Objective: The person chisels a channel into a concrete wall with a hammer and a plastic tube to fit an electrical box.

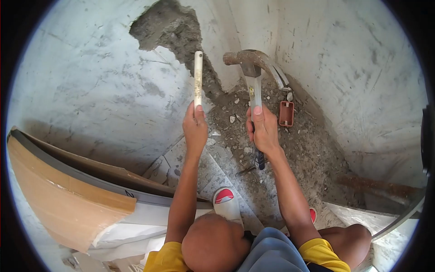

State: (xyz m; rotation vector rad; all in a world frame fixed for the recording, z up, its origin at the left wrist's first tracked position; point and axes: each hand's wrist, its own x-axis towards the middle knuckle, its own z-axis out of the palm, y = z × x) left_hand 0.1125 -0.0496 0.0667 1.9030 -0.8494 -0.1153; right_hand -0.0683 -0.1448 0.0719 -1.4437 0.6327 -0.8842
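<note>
Knee nearest, bottom centre. Left to right: cardboard sheet, lower left; left hand gripping off-white bar, holed end pointing up-frame, in front of broken wall patch; right hand closed around handle of claw hammer, head up-frame, apart from bar; small reddish box on rubble-strewn floor, right of hammer.

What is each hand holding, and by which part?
Left hand: a white rod, by its lower part. Right hand: a claw hammer, by its handle.
</note>
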